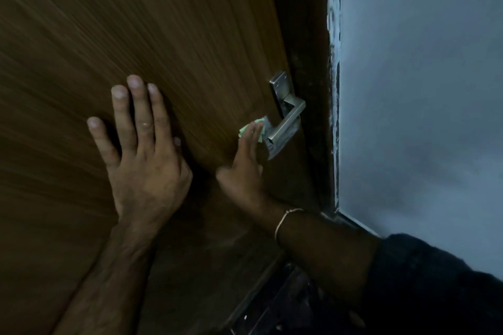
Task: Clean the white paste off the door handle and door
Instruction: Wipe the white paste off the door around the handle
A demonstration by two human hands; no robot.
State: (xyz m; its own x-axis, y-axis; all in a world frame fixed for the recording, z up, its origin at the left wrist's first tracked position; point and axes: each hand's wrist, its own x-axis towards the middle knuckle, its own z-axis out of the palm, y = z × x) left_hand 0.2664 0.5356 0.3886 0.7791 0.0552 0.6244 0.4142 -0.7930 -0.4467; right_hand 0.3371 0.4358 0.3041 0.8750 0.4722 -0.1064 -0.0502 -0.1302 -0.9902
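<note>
Right hand: your right hand (245, 160) presses a pale green cloth (251, 130) with straight fingers against the door, touching the free end of the door handle (283, 122).
Left hand: your left hand (141, 149) lies flat on the door (136, 22), fingers spread, holding nothing.
Door handle: 1 metal lever on a plate, near the door's right edge; smears on it, too blurred to tell.
Surroundings: dark door frame (307, 35), grey wall (422, 62), thin bracelet (283, 221) on your right wrist.

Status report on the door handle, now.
Left hand flat on door, fingers spread. Right hand presses green cloth against lever end of handle. Pale smear on lever. Nothing in the way.
</note>
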